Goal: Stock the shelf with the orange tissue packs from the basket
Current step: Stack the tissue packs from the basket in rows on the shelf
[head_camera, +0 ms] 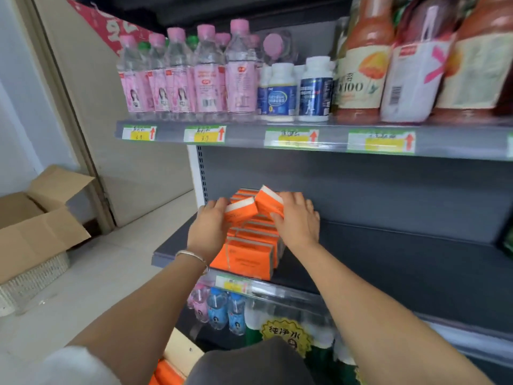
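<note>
Placing 2 packs at once, 1 per hand, on the dark grey metal middle shelf. Left hand is wrapped around a flat orange-and-white tissue pack, thumb side on its left end, pack tilted slightly up to the right. Right hand grips a second orange tissue pack from the right, fingers over the top, pack tilted the other way. The 2 packs touch at their inner ends, forming a shallow peak.

Both sit above the stacked row of orange tissue packs already lined up at the shelf's left end, running from the front lip back toward the rear panel. My read: packs are pressed together so both land as 1 layer on the back of the row, keeping the stack square against the perforated white upright.

Rest of that shelf to the right is bare, so plenty of room for more rows.

Basket: a pale woven basket sits on the floor at left under a brown cardboard box; cannot tell if it is the source. More orange shows at the bottom edge, too cropped to identify.

Silver bangle on left wrist, clear of the stack. Pink-capped water bottles above, well apart.
</note>
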The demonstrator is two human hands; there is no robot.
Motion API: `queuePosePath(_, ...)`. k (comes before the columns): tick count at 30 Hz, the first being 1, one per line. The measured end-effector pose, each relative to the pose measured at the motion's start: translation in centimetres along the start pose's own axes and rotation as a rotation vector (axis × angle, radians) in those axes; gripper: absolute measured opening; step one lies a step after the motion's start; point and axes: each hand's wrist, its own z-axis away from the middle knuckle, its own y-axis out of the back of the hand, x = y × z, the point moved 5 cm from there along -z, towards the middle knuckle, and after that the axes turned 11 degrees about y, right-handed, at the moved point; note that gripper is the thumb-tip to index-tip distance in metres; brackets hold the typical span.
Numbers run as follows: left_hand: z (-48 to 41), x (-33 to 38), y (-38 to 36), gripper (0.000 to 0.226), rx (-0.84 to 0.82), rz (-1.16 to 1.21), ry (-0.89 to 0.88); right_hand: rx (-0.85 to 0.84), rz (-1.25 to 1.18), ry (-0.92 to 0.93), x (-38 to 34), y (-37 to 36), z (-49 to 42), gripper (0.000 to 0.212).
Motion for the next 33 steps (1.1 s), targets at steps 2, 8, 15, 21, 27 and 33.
queuePosePath(2, -1.3, 2.1, -1.5, 0.039, 0.005, -0.007, -0.058, 0.013, 0.009, -0.050, 3.0, 0.0, -0.9, 0.044)
queuePosePath(8, -6.0, 6.7, -6.3, 0.044, -0.007, -0.016, -0.164, -0.011, 0.032, -0.227, 12.6, -2.7, -3.6, 0.044)
queuePosePath(15, -10.7, 9.5, -10.9, 0.045, -0.068, 0.016, -0.258, -0.182, 0.081, -0.216, 20.1, -8.5, -7.8, 0.043)
queuePosePath(21, -13.1, 10.3, -12.4, 0.046, -0.052, -0.082, -0.232, -0.146, 0.122, -0.155, 21.5, -12.5, -11.2, 0.038)
queuePosePath(27, -14.7, 10.8, -14.2, 0.049, -0.091, -0.029, -0.287, -0.071, 0.260, -0.067, 21.7, -13.5, -12.2, 0.036)
queuePosePath(33, -14.7, 11.7, -15.7, 0.051, -0.142, -0.038, -0.313, 0.056, -0.006, -0.111, 22.4, -11.0, -11.3, 0.044)
